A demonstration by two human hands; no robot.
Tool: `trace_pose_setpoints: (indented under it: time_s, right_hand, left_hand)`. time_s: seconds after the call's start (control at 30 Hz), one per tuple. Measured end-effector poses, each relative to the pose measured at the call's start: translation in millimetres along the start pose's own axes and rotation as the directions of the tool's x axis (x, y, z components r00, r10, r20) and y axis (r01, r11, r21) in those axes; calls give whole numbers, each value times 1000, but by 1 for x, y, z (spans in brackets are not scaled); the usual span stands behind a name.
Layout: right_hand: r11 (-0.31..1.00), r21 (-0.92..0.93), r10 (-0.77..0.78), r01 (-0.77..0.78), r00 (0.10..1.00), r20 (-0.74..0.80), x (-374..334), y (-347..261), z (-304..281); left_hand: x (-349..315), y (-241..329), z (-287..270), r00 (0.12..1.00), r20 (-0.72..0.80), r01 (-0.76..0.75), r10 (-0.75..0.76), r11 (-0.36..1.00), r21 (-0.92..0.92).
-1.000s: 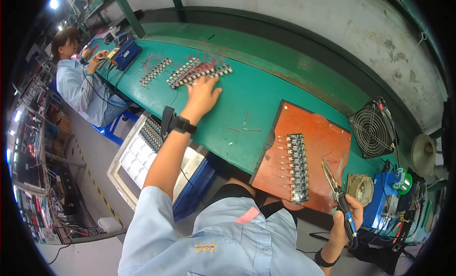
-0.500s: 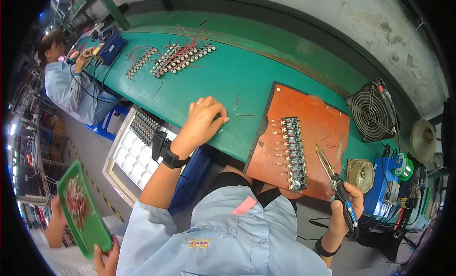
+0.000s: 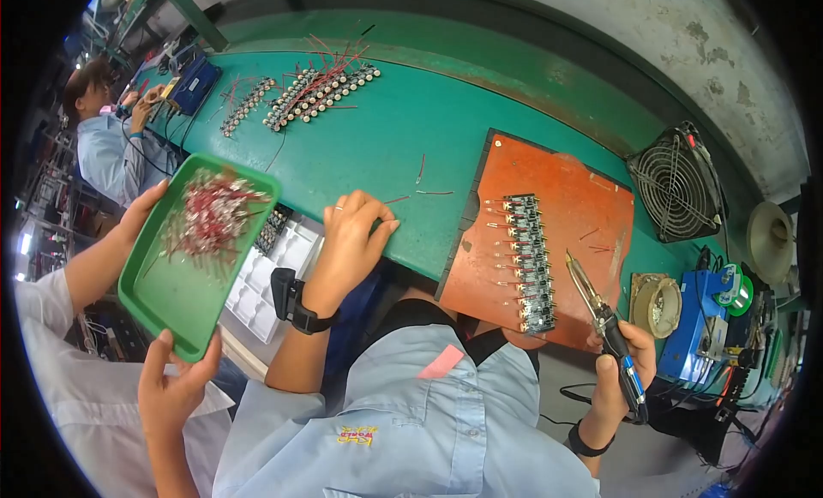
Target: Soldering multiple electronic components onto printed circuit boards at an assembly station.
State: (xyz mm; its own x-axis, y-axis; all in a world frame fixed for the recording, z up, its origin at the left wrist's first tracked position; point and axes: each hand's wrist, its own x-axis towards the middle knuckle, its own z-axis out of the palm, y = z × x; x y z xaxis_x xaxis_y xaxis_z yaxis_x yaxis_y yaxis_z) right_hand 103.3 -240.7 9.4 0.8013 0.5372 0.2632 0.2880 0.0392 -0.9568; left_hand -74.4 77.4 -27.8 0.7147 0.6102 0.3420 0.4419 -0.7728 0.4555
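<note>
My right hand [image 3: 626, 369] grips a soldering iron [image 3: 613, 339] with a blue-and-black handle, its tip angled up and left over an orange-red work mat [image 3: 480, 267]. A row of small black circuit boards [image 3: 531, 267] lies on the mat, short wire ends sticking out on the left. Near the bench's front edge, my left hand [image 3: 351, 241] has its fingers curled with thumb and index close together; what they hold, if anything, is hidden. A short red wire [image 3: 397, 199] shows beside these fingertips. Two more wires [image 3: 434, 192] lie farther right on the green bench [image 3: 360, 155].
At my left, another person's hands hold a green tray [image 3: 180, 301] of red wires [image 3: 219, 211]. Finished-looking rows of boards [image 3: 321, 95] lie at the back left. A fan [image 3: 677, 181], a round tin [image 3: 660, 308] and a blue soldering station [image 3: 690, 327] stand right. A white tray [image 3: 274, 279] sits below the bench.
The other person's green tray has come up and right, closer to my left forearm. My left hand has drawn back slightly left and nearer. The right hand keeps the soldering iron almost still.
</note>
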Motion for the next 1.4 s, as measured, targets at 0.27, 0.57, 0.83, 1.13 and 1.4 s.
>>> trace_pose_setpoints:
  time_s: [0.27, 0.57, 0.83, 1.13, 1.4]
  right_hand:
    - [1000, -9, 23, -23, 999, -30, 0, -5, 5]
    - [1000, 4, 16, -16, 998, -59, -2, -1, -7]
    - [999, 8, -38, 40, 982, -187, 1, 1, -27]
    - [992, 93, -56, 82, 966, -253, -13, 2, -47]
    - [992, 113, -22, 51, 970, -242, -14, 6, -49]
  left_hand:
    - [12, 31, 25, 1000, 23, -12, 20, 959, -283]
    - [11, 67, 24, 958, 265, 287, -112, 394, -873]
    - [10, 115, 5, 980, 188, 99, 71, 640, -762]
    - [52, 176, 59, 871, 115, -407, 478, 832, -377]
    - [50, 172, 66, 875, 138, -396, 464, 851, -345]
